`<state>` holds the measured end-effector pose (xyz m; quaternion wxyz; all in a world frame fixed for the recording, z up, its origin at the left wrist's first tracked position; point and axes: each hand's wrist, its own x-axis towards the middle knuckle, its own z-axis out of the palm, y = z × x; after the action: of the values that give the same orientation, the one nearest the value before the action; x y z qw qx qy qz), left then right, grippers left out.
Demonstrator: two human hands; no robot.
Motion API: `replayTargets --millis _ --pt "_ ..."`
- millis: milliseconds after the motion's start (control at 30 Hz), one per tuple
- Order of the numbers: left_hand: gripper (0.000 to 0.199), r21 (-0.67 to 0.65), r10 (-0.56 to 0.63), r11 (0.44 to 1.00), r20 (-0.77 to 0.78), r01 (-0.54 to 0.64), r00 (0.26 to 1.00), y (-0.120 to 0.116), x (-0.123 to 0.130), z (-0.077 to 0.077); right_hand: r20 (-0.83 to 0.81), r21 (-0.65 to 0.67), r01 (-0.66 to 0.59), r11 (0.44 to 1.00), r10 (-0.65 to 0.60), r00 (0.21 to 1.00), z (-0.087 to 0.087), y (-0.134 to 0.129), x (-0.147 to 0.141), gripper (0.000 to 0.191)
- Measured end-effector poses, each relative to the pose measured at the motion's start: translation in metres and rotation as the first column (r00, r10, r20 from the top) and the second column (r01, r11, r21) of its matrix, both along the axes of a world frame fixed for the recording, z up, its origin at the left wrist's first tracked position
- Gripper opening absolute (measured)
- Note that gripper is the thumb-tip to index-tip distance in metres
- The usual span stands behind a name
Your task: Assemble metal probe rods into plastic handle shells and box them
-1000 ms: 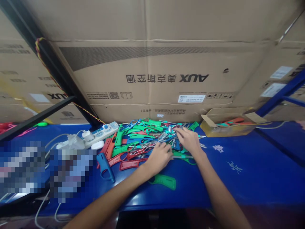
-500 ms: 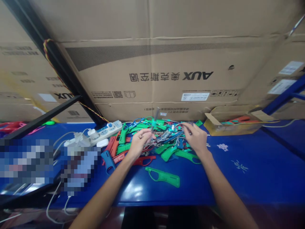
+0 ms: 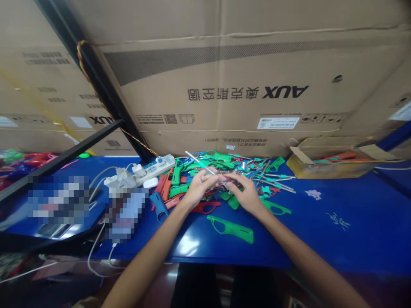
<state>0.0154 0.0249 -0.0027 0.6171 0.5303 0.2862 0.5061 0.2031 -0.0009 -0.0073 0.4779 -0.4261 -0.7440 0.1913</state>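
Observation:
Over the pile, my left hand (image 3: 198,188) is closed around a thin metal lighter tube (image 3: 194,157) with a teal-green collar. The tube slants up and to the left out of the fingers. My right hand (image 3: 246,192) meets it at the tube's lower end, thumb and fingers pinched there; something thin and silvery shows between the hands, too small to name. Beneath lie green lighter casings (image 3: 221,159) and more metal tubes (image 3: 282,185). Red casings (image 3: 205,208) and a blue casing (image 3: 158,203) are left of centre. One green casing (image 3: 236,231) lies apart, nearer the front edge.
A white power strip (image 3: 156,169) with plugs stands left of the pile. An open carton (image 3: 327,170) holding orange and green parts sits back right. Small pale bits (image 3: 338,220) lie on the blue table (image 3: 308,244). Behind rises a large cardboard box (image 3: 237,102); a black post (image 3: 96,77) stands left.
My right hand has come left from the pile to my left hand. The tube has tipped from nearly upright to leaning left. The whole view has shifted slightly.

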Motion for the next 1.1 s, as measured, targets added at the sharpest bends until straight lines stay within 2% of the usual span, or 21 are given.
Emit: replayTargets --millis 67,233,300,567,767,933,1100 --pt "0.031 0.023 0.014 1.0 -0.038 -0.014 0.999 -0.002 0.003 -0.002 -0.05 -0.037 -0.04 0.999 0.038 0.998 -0.003 0.002 -0.003 0.026" --pt "0.023 0.117 0.134 0.986 -0.112 -0.121 0.985 -0.001 0.004 -0.004 -0.158 -0.107 -0.076 0.991 0.058 0.986 -0.011 0.006 -0.005 0.026" --pt "0.023 0.132 0.14 0.984 -0.146 -0.121 0.979 0.001 0.003 -0.005 -0.174 -0.122 -0.091 0.988 0.068 0.982 -0.012 0.006 -0.005 0.025" --pt "0.024 0.164 -0.002 0.986 -0.249 0.045 0.969 0.0 -0.007 0.001 -0.159 -0.102 -0.078 0.992 0.061 0.985 -0.005 0.004 -0.002 0.021" --pt "0.034 0.286 -0.039 0.947 -0.346 0.145 0.938 -0.002 -0.007 0.004 -0.143 -0.054 -0.041 0.998 0.033 0.989 0.0 0.003 -0.002 0.017" --pt "0.038 0.219 -0.152 0.937 -0.444 0.271 0.883 -0.005 -0.008 0.002 -0.119 -0.023 -0.009 1.0 0.006 0.993 0.0 0.001 -0.001 0.018" --pt "0.047 0.198 -0.197 0.913 -0.549 0.356 0.812 -0.006 -0.012 0.002 -0.106 0.022 0.029 0.999 -0.027 0.994 0.005 0.002 0.008 0.02"
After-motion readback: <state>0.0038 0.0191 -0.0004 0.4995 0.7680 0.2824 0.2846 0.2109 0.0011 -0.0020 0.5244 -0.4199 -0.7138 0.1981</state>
